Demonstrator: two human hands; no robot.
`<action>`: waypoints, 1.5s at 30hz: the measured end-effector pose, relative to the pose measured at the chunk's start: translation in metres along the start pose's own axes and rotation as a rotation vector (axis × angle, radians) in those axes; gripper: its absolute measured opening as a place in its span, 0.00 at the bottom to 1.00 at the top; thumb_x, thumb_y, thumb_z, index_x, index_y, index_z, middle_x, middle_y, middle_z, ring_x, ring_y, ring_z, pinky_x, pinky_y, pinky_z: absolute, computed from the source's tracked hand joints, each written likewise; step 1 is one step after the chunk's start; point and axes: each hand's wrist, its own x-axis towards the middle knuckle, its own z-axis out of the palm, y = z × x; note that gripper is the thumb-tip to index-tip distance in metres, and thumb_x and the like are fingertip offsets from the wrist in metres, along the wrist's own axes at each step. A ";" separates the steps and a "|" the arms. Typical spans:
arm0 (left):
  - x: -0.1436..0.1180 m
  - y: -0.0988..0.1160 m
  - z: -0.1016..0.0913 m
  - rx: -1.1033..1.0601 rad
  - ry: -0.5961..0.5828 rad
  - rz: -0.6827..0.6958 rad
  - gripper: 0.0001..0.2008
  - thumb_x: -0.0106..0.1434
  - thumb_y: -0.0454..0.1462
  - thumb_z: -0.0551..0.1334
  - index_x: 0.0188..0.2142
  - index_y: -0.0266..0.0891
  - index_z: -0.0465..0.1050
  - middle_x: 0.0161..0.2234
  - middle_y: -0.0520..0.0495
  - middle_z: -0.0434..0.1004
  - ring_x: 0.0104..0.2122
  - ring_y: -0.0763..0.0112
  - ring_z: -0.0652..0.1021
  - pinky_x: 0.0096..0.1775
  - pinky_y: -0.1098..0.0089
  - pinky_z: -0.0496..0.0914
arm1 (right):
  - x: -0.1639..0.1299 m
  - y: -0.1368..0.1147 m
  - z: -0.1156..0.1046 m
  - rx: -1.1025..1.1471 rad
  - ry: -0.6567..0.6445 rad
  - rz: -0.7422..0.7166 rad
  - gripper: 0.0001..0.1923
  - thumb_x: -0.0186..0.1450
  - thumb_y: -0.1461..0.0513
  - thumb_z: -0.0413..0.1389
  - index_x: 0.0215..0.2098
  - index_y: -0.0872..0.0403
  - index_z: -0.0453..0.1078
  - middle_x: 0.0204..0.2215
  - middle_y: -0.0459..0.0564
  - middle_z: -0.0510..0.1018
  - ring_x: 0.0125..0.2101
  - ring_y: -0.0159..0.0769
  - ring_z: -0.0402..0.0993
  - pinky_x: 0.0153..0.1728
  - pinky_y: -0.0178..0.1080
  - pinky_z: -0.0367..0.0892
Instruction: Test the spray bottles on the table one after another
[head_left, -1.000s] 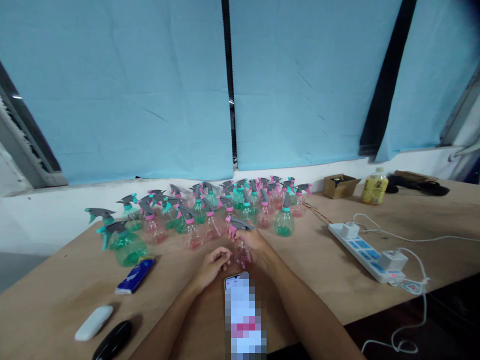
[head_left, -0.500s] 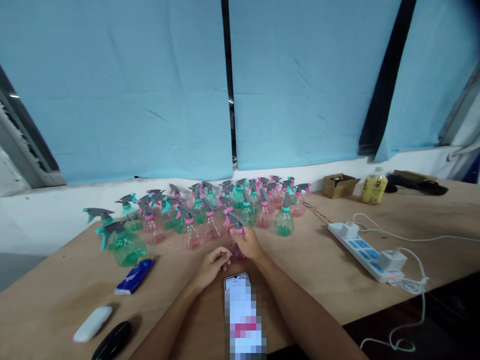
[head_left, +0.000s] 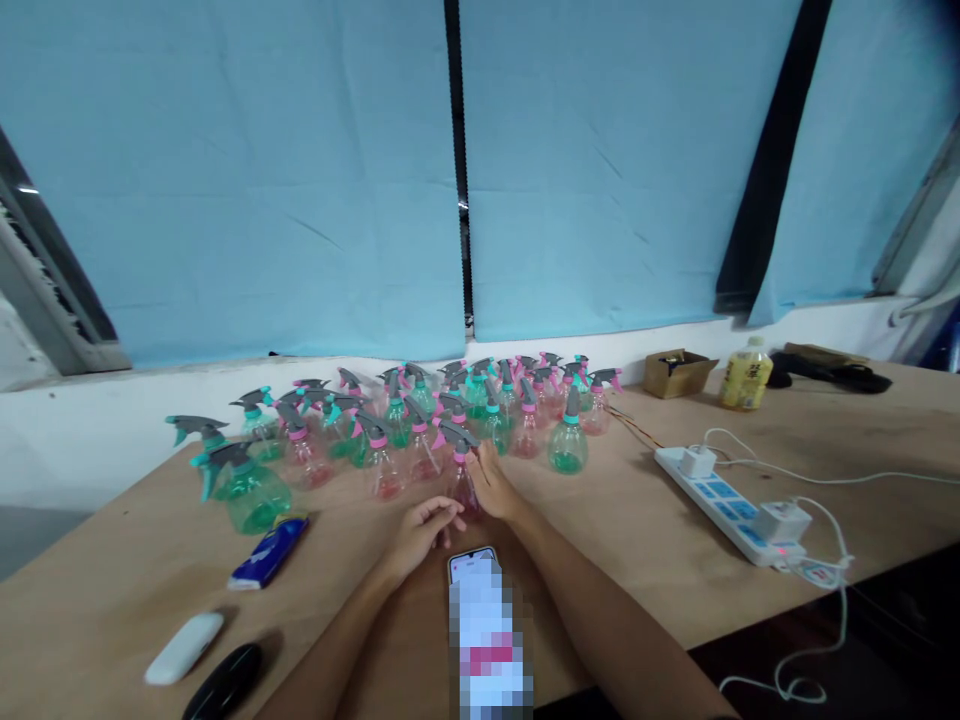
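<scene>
A clear pink spray bottle (head_left: 464,487) with a grey and pink trigger head stands before me, its trigger pointing left. My right hand (head_left: 496,485) is against its right side, fingers around the back and partly hidden, and appears to grip it. My left hand (head_left: 426,528) is close to the lower left of the bottle, its fingers loosely bent and apart, holding nothing. Just below the hands lies a phone (head_left: 474,570) with its screen lit and mostly pixelated. Behind the bottle is a group of several similar pink and green spray bottles (head_left: 386,470).
A green spray bottle (head_left: 568,448) stands right of the group. To the left lie a blue packet (head_left: 268,553), a white case (head_left: 184,648) and a black object (head_left: 225,684). At right are a power strip (head_left: 724,510) with cables, a cardboard box (head_left: 679,376) and a yellow drink bottle (head_left: 746,377).
The held spray bottle's head has shifted slightly left and stands more uncovered. My right hand has moved from its neck to its right side. The left fingers have spread a little.
</scene>
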 end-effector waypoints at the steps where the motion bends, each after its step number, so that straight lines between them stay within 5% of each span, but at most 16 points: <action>1: 0.000 0.000 -0.001 -0.001 0.016 -0.006 0.20 0.60 0.52 0.60 0.38 0.37 0.74 0.32 0.45 0.81 0.19 0.76 0.71 0.22 0.75 0.56 | 0.000 -0.002 0.000 0.009 -0.020 -0.023 0.15 0.72 0.55 0.42 0.48 0.53 0.64 0.43 0.53 0.68 0.47 0.41 0.63 0.53 0.47 0.59; 5: -0.004 0.004 -0.001 0.001 -0.008 -0.029 0.21 0.60 0.52 0.60 0.41 0.37 0.75 0.31 0.45 0.81 0.18 0.77 0.70 0.20 0.76 0.56 | 0.000 -0.008 0.001 0.080 -0.092 -0.072 0.17 0.71 0.56 0.44 0.54 0.51 0.64 0.47 0.53 0.72 0.49 0.40 0.66 0.53 0.45 0.59; 9: -0.009 0.010 0.003 -0.020 -0.035 -0.039 0.20 0.61 0.50 0.60 0.43 0.38 0.75 0.29 0.48 0.79 0.18 0.77 0.71 0.19 0.76 0.58 | -0.001 -0.010 0.007 0.204 -0.183 0.027 0.19 0.70 0.55 0.47 0.56 0.49 0.65 0.49 0.51 0.74 0.41 0.36 0.71 0.45 0.41 0.65; 15: -0.012 0.013 0.006 -0.050 0.025 -0.033 0.18 0.59 0.51 0.61 0.38 0.38 0.74 0.24 0.52 0.75 0.17 0.78 0.70 0.17 0.77 0.58 | -0.002 -0.009 0.021 0.424 -0.358 0.147 0.18 0.68 0.54 0.48 0.51 0.50 0.71 0.34 0.46 0.77 0.27 0.29 0.69 0.32 0.34 0.66; 21: -0.010 0.013 0.008 -0.085 0.099 -0.039 0.16 0.58 0.50 0.61 0.32 0.38 0.71 0.23 0.53 0.74 0.17 0.77 0.70 0.18 0.77 0.59 | -0.001 -0.018 0.033 0.678 -0.527 0.287 0.23 0.66 0.46 0.50 0.50 0.50 0.72 0.42 0.52 0.77 0.27 0.31 0.72 0.23 0.31 0.65; 24: -0.008 0.011 0.007 -0.102 0.174 -0.028 0.15 0.57 0.49 0.61 0.32 0.38 0.71 0.22 0.54 0.73 0.17 0.77 0.70 0.19 0.77 0.59 | -0.002 -0.022 0.036 0.718 -0.577 0.303 0.26 0.65 0.44 0.48 0.51 0.50 0.71 0.38 0.50 0.78 0.20 0.28 0.69 0.21 0.32 0.64; 27: -0.006 0.007 0.002 -0.137 0.274 0.011 0.16 0.57 0.49 0.62 0.33 0.38 0.72 0.21 0.54 0.71 0.18 0.76 0.70 0.20 0.77 0.59 | -0.003 -0.020 0.036 0.752 -0.524 0.278 0.26 0.66 0.44 0.48 0.50 0.51 0.72 0.31 0.47 0.77 0.23 0.30 0.71 0.31 0.37 0.69; 31: -0.005 0.005 -0.005 -0.234 0.473 0.030 0.20 0.56 0.52 0.61 0.39 0.39 0.72 0.22 0.55 0.69 0.19 0.77 0.69 0.20 0.77 0.57 | 0.000 -0.010 0.034 0.762 -0.375 0.302 0.27 0.65 0.41 0.48 0.44 0.53 0.74 0.36 0.51 0.79 0.36 0.36 0.76 0.43 0.41 0.67; 37: -0.002 0.003 -0.024 -0.276 0.810 0.103 0.17 0.53 0.50 0.62 0.34 0.38 0.72 0.19 0.59 0.61 0.18 0.78 0.62 0.20 0.76 0.53 | 0.004 -0.005 0.031 0.681 -0.205 0.355 0.34 0.64 0.37 0.43 0.40 0.57 0.74 0.32 0.55 0.80 0.26 0.33 0.75 0.32 0.36 0.64; 45: 0.004 -0.005 -0.047 -0.336 0.947 0.154 0.14 0.50 0.45 0.63 0.31 0.38 0.72 0.19 0.59 0.62 0.19 0.79 0.62 0.20 0.77 0.53 | 0.005 -0.006 0.030 0.685 -0.156 0.368 0.32 0.64 0.39 0.44 0.38 0.57 0.73 0.30 0.54 0.80 0.22 0.31 0.73 0.26 0.33 0.61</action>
